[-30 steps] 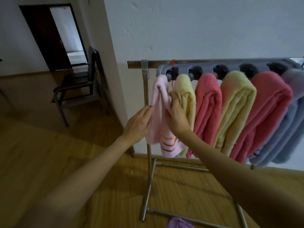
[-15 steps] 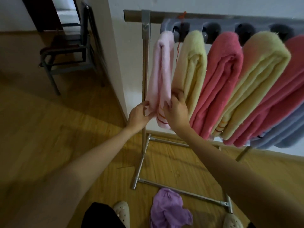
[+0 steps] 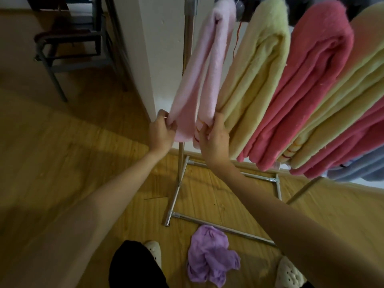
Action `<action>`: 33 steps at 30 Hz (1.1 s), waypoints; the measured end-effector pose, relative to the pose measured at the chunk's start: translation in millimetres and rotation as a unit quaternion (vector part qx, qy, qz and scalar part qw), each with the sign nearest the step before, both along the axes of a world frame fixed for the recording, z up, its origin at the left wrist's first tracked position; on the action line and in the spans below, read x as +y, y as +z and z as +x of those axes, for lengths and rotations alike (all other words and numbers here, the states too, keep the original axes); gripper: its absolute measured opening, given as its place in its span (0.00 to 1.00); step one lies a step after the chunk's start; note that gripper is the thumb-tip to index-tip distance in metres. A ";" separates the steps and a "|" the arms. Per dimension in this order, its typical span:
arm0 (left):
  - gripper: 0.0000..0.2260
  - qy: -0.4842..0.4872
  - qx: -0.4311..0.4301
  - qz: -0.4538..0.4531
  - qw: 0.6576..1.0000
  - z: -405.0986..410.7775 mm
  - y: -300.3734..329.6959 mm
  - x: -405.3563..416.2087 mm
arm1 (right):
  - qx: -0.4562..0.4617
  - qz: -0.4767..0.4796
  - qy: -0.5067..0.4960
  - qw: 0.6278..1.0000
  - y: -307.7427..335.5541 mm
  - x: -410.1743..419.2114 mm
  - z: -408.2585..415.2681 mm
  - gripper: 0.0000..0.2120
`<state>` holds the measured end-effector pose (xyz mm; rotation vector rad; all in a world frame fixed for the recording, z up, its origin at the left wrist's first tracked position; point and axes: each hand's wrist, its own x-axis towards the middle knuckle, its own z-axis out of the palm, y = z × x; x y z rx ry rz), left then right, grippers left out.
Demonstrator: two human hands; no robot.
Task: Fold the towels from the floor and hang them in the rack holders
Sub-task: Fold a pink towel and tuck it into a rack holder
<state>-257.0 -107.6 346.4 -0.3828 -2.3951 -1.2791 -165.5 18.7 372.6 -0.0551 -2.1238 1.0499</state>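
Note:
A light pink towel [image 3: 204, 65] hangs folded over the leftmost holder of the metal rack [image 3: 188, 48]. My left hand [image 3: 161, 132] pinches the lower end of its left flap. My right hand [image 3: 214, 136] grips the lower end of its right flap, where orange stripes show. To its right hang a pale yellow towel [image 3: 253, 73], a deep pink towel [image 3: 305, 80], another yellow one [image 3: 342, 104] and more beyond. A crumpled purple towel [image 3: 209, 254] lies on the wooden floor by the rack's base bar.
The rack's steel legs and base bars [image 3: 218, 227] spread over the floor ahead of my feet in white shoes [image 3: 153, 251]. A white wall corner [image 3: 151, 59] stands behind the rack. A dark metal chair [image 3: 68, 38] sits at the far left.
My view has tilted down and closer to the rack. Both hands have slid down the pink towel to its lower ends. The purple towel on the floor has come fully into view.

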 end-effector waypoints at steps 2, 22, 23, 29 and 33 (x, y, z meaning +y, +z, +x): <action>0.05 0.008 0.020 0.000 1.000 4.7 -2.8 -18.6 | -0.015 -0.026 0.030 0.999 -2.8 -8.0 -3.9 0.06; 0.06 -0.129 0.055 -0.120 0.983 39.9 -28.8 1.8 | -0.141 0.115 -0.005 0.983 -9.6 27.8 -14.1 0.11; 0.07 -0.137 0.052 -0.128 0.981 41.9 -33.7 4.5 | -0.143 0.113 -0.009 0.983 -11.6 30.7 -13.6 0.12; 0.11 -0.104 0.062 -0.121 0.985 50.8 -63.8 10.9 | -0.159 0.145 0.016 0.976 -49.5 43.9 6.9 0.18; 0.11 -0.115 -0.013 -0.144 0.983 69.6 -124.0 6.4 | -0.226 0.207 0.068 0.950 -125.2 63.5 48.8 0.19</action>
